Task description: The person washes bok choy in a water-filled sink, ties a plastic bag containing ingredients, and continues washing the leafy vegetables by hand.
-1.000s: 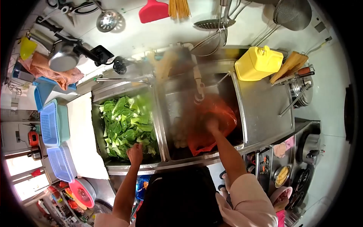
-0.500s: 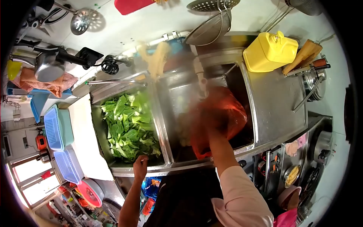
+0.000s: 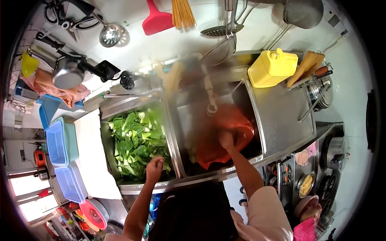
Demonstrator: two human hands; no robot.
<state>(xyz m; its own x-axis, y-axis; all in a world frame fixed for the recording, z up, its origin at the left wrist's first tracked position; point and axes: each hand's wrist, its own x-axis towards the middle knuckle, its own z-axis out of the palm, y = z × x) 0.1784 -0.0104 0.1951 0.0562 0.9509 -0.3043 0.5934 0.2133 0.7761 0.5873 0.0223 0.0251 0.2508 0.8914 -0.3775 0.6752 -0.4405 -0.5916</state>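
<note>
In the right sink basin lies a red plastic bag [image 3: 237, 126], its middle partly blurred by a smudge on the view. My right hand [image 3: 226, 140] is closed at the bag, gripping its plastic, with the fingertips hidden. Leafy green vegetables [image 3: 136, 140] with pale stems fill the left basin. Over their near right corner is my left hand [image 3: 155, 168], its fingers curled in; whether anything is inside them is hidden. A faucet spout [image 3: 210, 92] hangs above the right basin, next to the bag.
A yellow jug [image 3: 271, 68] and a wooden block [image 3: 305, 68] stand on the steel drainboard [image 3: 281, 108] at right. Blue baskets [image 3: 56, 142] and a white board [image 3: 94, 152] are at left. Ladles and strainers [image 3: 225, 50] hang on the wall.
My right hand has come up out of the red bag's dark opening and now shows at its surface. My left hand has shifted right and slightly up over the greens. The view has tilted upward.
</note>
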